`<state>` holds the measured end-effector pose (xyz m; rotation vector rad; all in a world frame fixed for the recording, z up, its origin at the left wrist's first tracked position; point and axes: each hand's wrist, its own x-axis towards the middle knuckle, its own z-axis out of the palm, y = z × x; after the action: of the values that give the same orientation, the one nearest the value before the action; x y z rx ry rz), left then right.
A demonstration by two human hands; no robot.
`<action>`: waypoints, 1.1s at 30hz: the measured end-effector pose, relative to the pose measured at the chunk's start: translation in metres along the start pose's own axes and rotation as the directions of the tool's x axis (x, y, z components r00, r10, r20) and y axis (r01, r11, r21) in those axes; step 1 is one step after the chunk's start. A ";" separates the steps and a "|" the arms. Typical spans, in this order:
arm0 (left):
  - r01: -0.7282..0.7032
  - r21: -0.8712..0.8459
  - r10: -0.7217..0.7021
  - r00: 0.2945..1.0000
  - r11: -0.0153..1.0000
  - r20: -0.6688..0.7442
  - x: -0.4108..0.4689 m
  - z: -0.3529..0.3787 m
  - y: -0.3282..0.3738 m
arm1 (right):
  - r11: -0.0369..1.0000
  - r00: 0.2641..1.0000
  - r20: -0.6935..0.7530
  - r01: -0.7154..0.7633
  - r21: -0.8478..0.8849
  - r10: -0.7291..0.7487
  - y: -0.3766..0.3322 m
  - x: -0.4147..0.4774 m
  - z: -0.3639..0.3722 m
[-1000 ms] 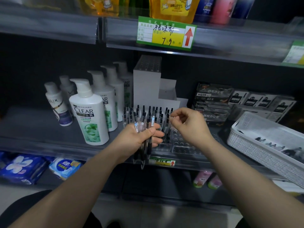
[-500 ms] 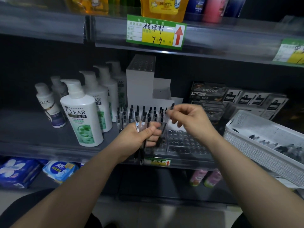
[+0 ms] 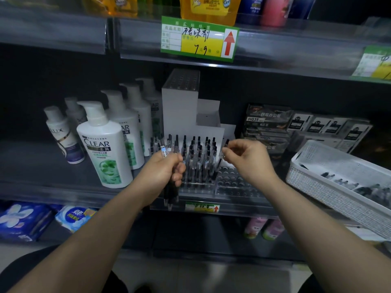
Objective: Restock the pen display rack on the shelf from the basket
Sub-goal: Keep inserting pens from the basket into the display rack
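- I see a dim grey shelf [image 3: 31,166]: shampoo bottles [image 3: 103,144] on the left, white basket [image 3: 313,185] on the right.
- Pen rack [image 3: 232,182] stands between them; left grip [image 3: 160,172] holds a pen bundle [image 3: 171,193], right grip [image 3: 247,159] pinches one pen [image 3: 226,143].

Person wearing dark clothing [image 3: 25,269], black fabric showing along the bottom edge beneath both arms, forearms [image 3: 88,235] showing bare along their whole visible length, left hand [image 3: 163,172] and right hand [image 3: 249,159] going bare

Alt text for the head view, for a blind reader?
The right hand pinches one black pen at the clear plastic pen rack, while the left hand grips a bundle of black pens. A white mesh basket holding more pens sits to the right.
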<state>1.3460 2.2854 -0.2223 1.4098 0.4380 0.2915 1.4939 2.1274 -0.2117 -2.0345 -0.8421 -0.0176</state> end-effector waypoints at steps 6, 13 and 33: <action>-0.082 0.020 0.082 0.996 0.996 -0.027 -0.003 -0.003 -0.002 | 0.991 0.995 0.094 0.037 -0.130 -0.024 0.003 -0.004 0.012; -0.060 0.051 0.060 0.998 0.997 0.009 -0.003 -0.005 -0.002 | 0.985 0.992 0.123 0.012 -0.171 0.009 0.010 -0.003 0.020; 0.001 -0.008 0.001 0.983 1.000 0.184 -0.009 0.004 -0.005 | 0.975 0.988 0.135 -0.041 -0.217 0.072 0.005 -0.007 0.015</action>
<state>1.3392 2.2773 -0.2259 1.4145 0.2849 0.1608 1.4866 2.1330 -0.2262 -2.2825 -0.9025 0.0733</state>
